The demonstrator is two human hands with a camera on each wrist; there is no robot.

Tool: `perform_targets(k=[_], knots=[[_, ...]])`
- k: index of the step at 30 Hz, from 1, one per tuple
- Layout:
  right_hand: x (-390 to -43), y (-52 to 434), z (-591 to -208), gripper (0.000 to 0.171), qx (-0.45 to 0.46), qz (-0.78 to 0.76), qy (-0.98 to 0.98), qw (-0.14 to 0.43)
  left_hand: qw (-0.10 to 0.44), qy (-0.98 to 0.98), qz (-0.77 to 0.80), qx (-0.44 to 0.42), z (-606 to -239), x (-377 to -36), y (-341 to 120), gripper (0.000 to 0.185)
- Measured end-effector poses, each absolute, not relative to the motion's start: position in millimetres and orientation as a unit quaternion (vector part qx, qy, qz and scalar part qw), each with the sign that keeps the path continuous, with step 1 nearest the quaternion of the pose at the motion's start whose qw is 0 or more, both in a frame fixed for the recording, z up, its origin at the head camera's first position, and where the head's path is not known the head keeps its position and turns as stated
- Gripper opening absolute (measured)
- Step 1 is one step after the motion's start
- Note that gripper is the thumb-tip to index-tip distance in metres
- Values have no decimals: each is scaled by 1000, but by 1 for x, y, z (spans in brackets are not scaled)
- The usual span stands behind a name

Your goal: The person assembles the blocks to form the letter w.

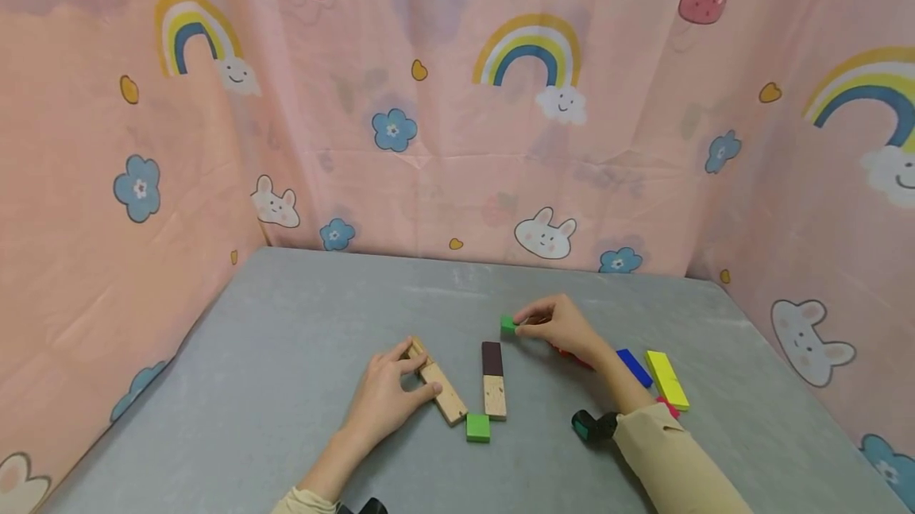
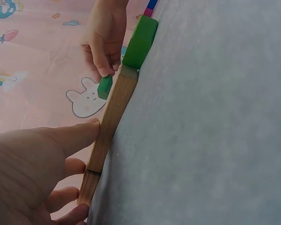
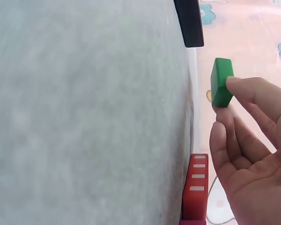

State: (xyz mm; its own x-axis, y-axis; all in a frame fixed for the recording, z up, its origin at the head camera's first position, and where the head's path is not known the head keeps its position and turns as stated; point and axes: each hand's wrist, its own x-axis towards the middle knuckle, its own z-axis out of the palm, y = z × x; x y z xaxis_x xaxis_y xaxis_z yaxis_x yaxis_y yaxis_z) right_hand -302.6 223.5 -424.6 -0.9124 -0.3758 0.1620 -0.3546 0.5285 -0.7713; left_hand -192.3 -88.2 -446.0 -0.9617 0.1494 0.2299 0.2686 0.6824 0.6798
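Red block [image 1: 565,353] mostly hidden behind right hand [image 1: 565,327] w/ green cube [image 1: 508,325].

- Red block [image 1: 568,353]: mostly hidden behind the right hand [image 1: 565,329] at frame centre-right; cut off by the lower edge in the right wrist view
- Pink block [image 1: 668,407]: largely covered by the sleeve [image 1: 672,458]; shape indeterminable
- Left hand [image 2: 33,173]: cropped at lower left in the left wrist view
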Motion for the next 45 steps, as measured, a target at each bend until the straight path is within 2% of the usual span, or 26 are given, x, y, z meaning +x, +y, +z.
perform_targets(k=[16, 30, 39, 45], knots=[[-304, 216, -424, 10, -248, -409, 875, 79, 75, -914, -380, -120, -446, -192, -88, 57], [-302, 215, -424, 13, -249, -421, 868, 81, 76, -912, -385, -121, -445, -191, -87, 56], [-279, 205, -394, 12, -257, -428, 862, 90, 76, -912, -385, -118, -445, -191, -87, 57], [-281, 205, -395, 12, -260, -436, 857, 90, 77, -912, -384, -119, -446, -191, -88, 57]])
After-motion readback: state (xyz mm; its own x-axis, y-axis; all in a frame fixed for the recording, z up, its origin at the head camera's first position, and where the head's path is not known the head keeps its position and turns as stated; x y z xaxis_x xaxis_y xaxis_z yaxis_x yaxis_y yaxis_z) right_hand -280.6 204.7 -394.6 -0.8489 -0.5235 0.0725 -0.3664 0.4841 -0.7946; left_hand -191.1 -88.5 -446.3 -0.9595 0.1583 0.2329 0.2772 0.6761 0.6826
